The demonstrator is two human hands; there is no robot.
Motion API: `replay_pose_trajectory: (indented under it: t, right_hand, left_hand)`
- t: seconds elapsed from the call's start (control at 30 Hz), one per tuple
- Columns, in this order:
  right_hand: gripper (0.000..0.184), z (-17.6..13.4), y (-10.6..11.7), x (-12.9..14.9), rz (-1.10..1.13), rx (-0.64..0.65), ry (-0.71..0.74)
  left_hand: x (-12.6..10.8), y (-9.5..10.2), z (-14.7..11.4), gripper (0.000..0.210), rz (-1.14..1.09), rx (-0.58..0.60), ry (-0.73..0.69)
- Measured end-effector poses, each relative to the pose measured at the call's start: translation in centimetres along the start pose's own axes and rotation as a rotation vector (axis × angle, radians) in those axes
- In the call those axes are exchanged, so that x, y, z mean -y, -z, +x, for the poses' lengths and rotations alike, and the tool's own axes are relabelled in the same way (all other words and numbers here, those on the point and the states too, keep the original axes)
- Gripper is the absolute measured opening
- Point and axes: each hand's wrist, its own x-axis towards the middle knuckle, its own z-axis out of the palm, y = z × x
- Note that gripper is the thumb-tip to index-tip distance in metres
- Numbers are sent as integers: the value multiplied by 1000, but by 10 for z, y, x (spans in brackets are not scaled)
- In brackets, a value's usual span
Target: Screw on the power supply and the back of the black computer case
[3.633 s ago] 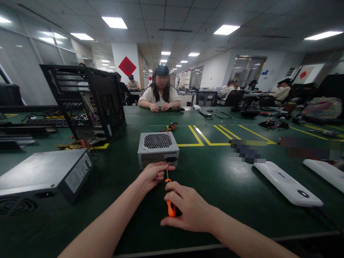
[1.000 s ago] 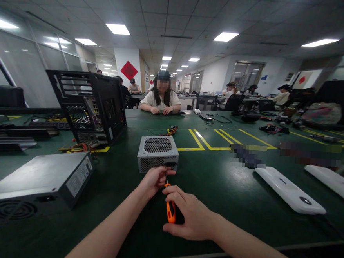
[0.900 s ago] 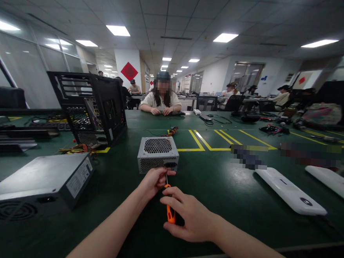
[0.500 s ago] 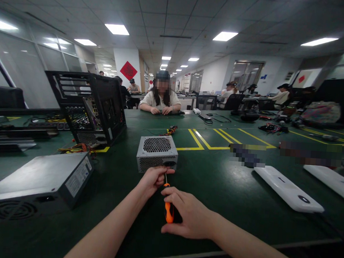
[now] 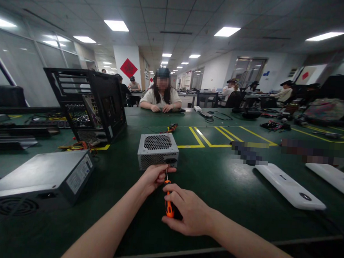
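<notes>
In the middle of the table sits a grey computer power supply (image 5: 157, 153), its perforated grille facing up and a black socket on the side toward me. My right hand (image 5: 185, 210) is closed round the orange and black handle of a screwdriver (image 5: 169, 209), whose thin shaft points at that near side. My left hand (image 5: 156, 179) is right in front of the power supply, fingers pinched together at the screwdriver's tip with the index finger stretched along it. What those fingers hold, if anything, is hidden, as is the tip itself.
A larger power supply (image 5: 41, 179) lies to the left, with a black computer case (image 5: 88, 103) behind it. On the right are white flat devices (image 5: 288, 186). Yellow tape (image 5: 196, 136) marks the green table (image 5: 216, 175). Across from me sits a person (image 5: 161, 97).
Both hands and the screwdriver stay in nearly the same place at the power supply. The whole view has shifted slightly.
</notes>
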Motion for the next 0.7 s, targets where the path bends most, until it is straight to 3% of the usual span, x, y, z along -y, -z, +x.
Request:
replay_pose_trajectory:
  t: [0.2, 0.3, 0.37, 0.47, 0.57, 0.7]
  right_hand:
    - [30, -3, -2, 0, -77, -141, -39]
    - [21, -4, -1, 0, -184, -235, -83]
    - [14, -3, 1, 0, -271, -264, -114]
    - [26, -2, 3, 1, -408, -281, -165]
    - [28, -1, 3, 1, -460, -285, -186]
    - [15, -2, 0, -1, -486, -227, -123]
  left_hand:
    - [1, 1, 2, 19, 50, 71, 44]
    - [1, 4, 2, 21, 295, 3, 16]
    - [-2, 4, -2, 15, 591, -113, -145]
    - [-11, 2, -14, 3, 995, -266, -553]
    - [-21, 1, -22, 14, 1272, -376, -882]
    - [-25, 6, -20, 31, 1502, -485, -1047]
